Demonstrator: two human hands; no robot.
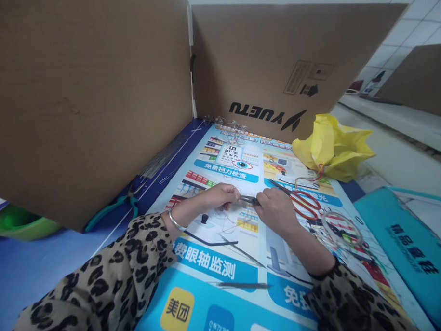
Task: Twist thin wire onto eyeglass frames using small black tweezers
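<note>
Over the printed sheet (pixel 252 224), head view: right hand (pixel 275 207) grips small pliers (pixel 248 199), fingers closed around them; tips reach the left hand (pixel 221 196), its fingers pinching something too fine to make out. Red-handled scissors (pixel 305 204) just beside right hand. Yellow crumpled wrap (pixel 331 147) beyond; clear coil (pixel 342 228) to the right.
</note>
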